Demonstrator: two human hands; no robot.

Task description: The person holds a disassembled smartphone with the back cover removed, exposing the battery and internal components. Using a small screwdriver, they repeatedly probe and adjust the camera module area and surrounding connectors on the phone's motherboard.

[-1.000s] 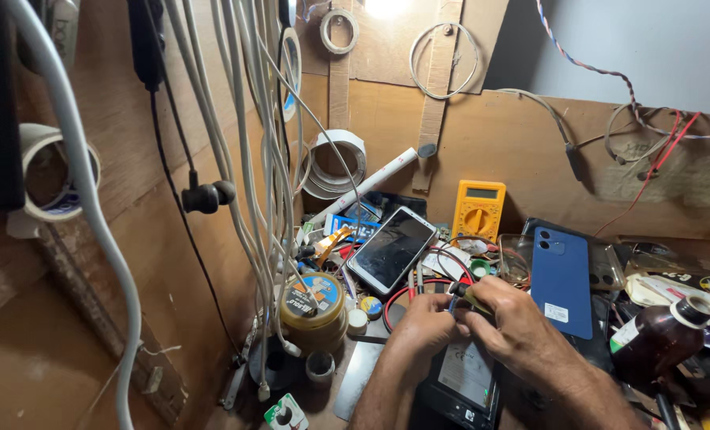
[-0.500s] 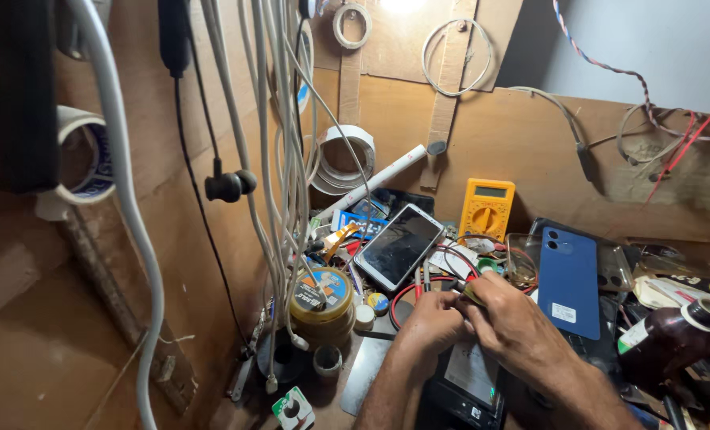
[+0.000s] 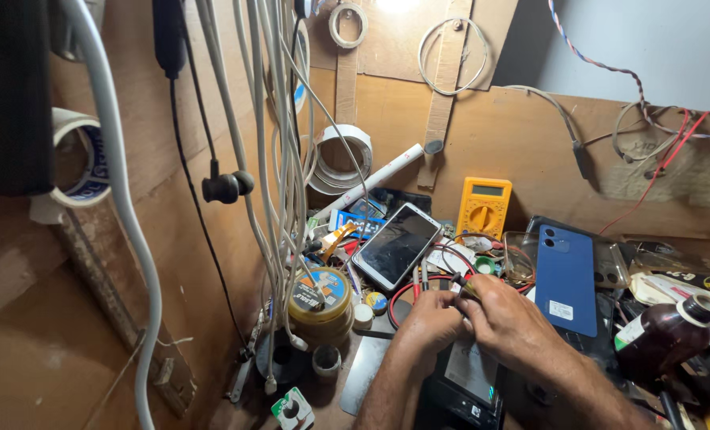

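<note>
My left hand (image 3: pixel 430 320) and my right hand (image 3: pixel 508 316) meet over a dark flat device (image 3: pixel 468 381) on a cluttered wooden workbench. Both pinch thin probe tips with red and black leads (image 3: pixel 422 284) that run back toward a yellow multimeter (image 3: pixel 483 209) leaning on the back board. What exactly sits between the fingertips is too small to tell. A black smartphone (image 3: pixel 397 245) lies screen up just beyond the hands. A blue phone back (image 3: pixel 566 279) stands to the right.
White cables (image 3: pixel 279 183) and black earphones (image 3: pixel 226 186) hang at the left. A round tin (image 3: pixel 318 298) sits left of my hands. A brown bottle (image 3: pixel 667 336) lies at the right. Tape rolls (image 3: pixel 340 159) hang on the wooden wall (image 3: pixel 530 135).
The view has shifted slightly right and up. My hands stay together over the dark device with only small finger movements.
</note>
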